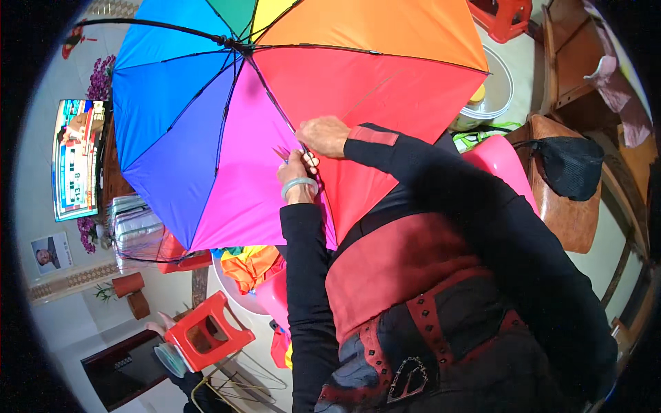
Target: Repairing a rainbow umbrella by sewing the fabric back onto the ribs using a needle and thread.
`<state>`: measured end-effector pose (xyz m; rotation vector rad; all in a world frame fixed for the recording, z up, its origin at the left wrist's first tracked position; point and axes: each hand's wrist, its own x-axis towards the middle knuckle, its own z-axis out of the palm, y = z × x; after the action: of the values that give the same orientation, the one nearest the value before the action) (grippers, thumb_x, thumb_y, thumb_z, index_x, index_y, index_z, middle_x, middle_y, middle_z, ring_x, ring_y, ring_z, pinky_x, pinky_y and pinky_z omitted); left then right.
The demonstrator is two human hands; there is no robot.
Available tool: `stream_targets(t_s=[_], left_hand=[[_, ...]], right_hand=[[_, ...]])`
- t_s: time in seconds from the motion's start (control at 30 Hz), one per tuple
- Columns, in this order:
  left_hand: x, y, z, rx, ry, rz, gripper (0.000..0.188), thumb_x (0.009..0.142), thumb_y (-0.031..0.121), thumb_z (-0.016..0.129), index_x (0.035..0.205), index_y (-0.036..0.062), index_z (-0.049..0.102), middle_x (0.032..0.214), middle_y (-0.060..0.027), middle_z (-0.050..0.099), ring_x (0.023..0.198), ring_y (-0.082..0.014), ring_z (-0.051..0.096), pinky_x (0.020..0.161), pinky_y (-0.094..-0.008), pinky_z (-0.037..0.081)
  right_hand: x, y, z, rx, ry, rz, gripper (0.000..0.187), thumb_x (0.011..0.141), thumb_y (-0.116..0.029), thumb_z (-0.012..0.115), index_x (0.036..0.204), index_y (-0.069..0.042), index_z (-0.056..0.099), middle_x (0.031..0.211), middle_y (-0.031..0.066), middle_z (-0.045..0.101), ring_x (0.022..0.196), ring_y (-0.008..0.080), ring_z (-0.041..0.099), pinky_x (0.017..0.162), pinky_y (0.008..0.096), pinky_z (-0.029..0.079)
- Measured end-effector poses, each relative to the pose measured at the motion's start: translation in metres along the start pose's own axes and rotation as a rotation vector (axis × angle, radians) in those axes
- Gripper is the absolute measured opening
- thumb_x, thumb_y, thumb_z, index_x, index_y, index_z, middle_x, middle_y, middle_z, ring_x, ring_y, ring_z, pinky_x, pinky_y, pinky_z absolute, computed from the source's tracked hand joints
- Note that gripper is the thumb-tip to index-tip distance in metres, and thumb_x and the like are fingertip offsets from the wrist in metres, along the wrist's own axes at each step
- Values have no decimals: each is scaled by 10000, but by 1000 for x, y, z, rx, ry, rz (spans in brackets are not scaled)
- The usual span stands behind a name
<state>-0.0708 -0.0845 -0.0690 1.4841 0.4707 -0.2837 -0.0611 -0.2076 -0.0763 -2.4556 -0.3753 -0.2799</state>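
Note:
A large open umbrella (372, 93) with rainbow-coloured panels spreads before me, its ribbed inner side showing. At a black rib (272, 93) between the pink and red panels, both my hands work close together. My left hand (296, 171), below a pale bangle, is closed around the rib, and the pointed tips of what looks like small scissors (281, 153) stick out of it. Just above and to its right, my right hand (323, 135) has its fingers pinched together against the rib. Whatever lies between those fingertips is hidden. The black shaft (158, 26) runs off to the upper left.
Bright folded cloth (251, 268) fills a basin below the umbrella. A red plastic stool (210, 330) stands lower left, with another person's foot near it. On the right are a clear bucket (506, 86), a pink seat (499, 162) and a brown chair (568, 220) with a black cap.

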Motion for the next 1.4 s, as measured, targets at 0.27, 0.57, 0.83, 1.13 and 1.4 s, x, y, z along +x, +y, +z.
stream_targets(t_s=[0.27,0.57,0.83,1.13,1.4], left_hand=[[-6,5,11,5,18,22,155,818,116,442,713,4,465,534,-81,500,388,-157,485,306,-240,354],[0,1,9,226,99,45,211,705,196,610,640,27,503,505,-55,510,358,-129,466,318,-260,325],[-6,0,7,279,22,62,145,722,134,580,648,23,524,503,-58,518,366,-127,465,318,-251,323],[-1,1,-1,-14,-57,-39,137,835,102,477,771,-13,516,602,-86,543,421,-151,485,332,-225,361],[1,0,-4,-55,-83,-65,107,825,71,465,768,-14,497,567,-92,531,366,-138,458,295,-227,336]], right_hand=[[30,1,-118,1198,43,471,133,861,-118,413,778,-29,468,739,83,555,607,138,593,438,254,493],[-35,-31,-251,1022,113,81,134,852,-171,482,804,-46,479,619,11,473,483,67,469,443,202,446],[-29,-22,-152,231,-240,-174,56,746,-85,470,712,-46,489,556,62,454,500,157,505,481,315,419],[2,-13,-28,-224,-98,65,143,725,-109,468,808,-34,558,764,190,572,748,323,588,611,425,460],[-10,-27,-23,-205,-190,126,160,758,-132,461,848,-22,535,849,203,570,788,345,584,617,450,464]])
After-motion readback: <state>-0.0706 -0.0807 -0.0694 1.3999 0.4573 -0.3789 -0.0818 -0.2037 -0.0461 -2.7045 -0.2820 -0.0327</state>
